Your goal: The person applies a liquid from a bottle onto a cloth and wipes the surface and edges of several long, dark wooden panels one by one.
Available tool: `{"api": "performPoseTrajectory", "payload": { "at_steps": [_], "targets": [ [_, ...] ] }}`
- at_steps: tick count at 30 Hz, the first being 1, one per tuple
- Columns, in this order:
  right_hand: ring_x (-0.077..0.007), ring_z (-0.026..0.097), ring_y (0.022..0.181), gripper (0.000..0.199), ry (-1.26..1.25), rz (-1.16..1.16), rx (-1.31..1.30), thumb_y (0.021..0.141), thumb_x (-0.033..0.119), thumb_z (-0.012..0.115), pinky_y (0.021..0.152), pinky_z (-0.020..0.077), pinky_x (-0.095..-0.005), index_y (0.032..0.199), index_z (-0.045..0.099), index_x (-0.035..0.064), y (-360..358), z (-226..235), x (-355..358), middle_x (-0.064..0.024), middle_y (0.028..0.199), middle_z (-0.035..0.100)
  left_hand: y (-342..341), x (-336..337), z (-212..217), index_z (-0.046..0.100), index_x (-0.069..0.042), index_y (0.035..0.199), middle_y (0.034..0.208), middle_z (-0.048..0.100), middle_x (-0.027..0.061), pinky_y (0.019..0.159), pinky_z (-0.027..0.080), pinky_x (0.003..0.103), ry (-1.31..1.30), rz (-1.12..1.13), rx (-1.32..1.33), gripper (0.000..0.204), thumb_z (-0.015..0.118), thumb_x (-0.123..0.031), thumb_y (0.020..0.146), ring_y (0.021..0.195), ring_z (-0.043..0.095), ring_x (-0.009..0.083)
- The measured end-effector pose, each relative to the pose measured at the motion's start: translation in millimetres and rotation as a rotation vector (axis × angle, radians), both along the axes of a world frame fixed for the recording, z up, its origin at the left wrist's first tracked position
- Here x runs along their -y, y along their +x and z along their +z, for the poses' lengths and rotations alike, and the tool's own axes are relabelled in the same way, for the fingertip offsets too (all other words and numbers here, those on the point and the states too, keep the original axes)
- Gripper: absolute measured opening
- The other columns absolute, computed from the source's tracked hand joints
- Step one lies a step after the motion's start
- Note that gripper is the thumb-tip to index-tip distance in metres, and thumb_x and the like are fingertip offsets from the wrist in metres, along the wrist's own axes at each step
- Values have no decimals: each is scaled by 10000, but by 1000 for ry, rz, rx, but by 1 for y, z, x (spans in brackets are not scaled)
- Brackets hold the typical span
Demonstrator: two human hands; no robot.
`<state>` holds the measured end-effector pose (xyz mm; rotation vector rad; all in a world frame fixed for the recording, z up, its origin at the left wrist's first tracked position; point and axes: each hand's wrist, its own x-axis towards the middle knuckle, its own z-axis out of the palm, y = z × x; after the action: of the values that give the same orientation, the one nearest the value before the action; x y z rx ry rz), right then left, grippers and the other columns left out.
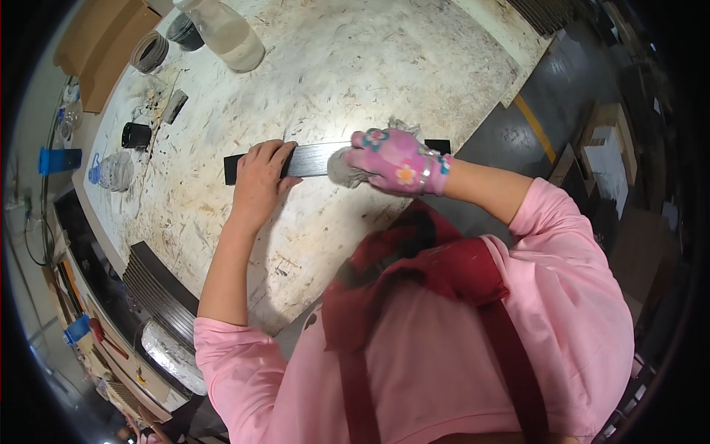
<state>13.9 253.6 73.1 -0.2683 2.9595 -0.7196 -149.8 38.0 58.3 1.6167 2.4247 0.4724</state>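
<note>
A long dark flat strip (314,158) lies across the stained white worktable (355,74). My bare left hand (260,177) presses flat on the strip's left part, fingers spread over it. My right hand (396,160), in a pink flowered glove, grips a grey wad of cloth (343,169) and holds it against the strip near its middle. The strip's right end (438,146) shows beyond the glove.
At the table's far left stand a large plastic jug (228,33), a grey coil (149,52), a black cup (136,135), a clear jar (115,170) and a blue cup (59,160). A stack of dark strips (159,292) lies at the left edge. Cartons stand on the floor at right.
</note>
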Motion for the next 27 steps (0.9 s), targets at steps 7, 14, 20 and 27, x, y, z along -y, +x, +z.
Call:
{"api": "performPoseTrajectory", "payload": {
  "at_steps": [7,14,20,27],
  "targets": [
    [-362,597,907,374,400,-208,202,750,151,653,779,499,-438,1114,578,108,95,18,-185,-146,1010,591,1,4,4,568,-117,1195,1143,552,51,884,379,403,-27,40,18,578,774,-198,661,1046,509,282],
    [-345,611,876,335,-112,-698,-129,855,256,633,759,485,-390,1094,553,35,79,37,-168,-198,953,599,29,25,16,584,-85,1148,1064,564,79,901,359,392,-71,186,14,562,793,-237,649,1013,531,268],
    [-322,629,828,350,382,-295,-254,846,177,530,688,519,-436,1154,522,14,20,-13,-15,-196,938,607,53,31,0,579,-51,1114,1030,548,101,852,409,404,31,254,125,567,811,-206,621,930,517,307],
    [-347,620,862,199,83,-593,-224,816,157,569,741,503,-423,1010,603,127,37,-41,-108,-147,956,610,66,35,-8,565,-35,1114,1069,521,123,848,412,400,102,304,136,549,795,-170,634,959,484,323]
  ]
}}
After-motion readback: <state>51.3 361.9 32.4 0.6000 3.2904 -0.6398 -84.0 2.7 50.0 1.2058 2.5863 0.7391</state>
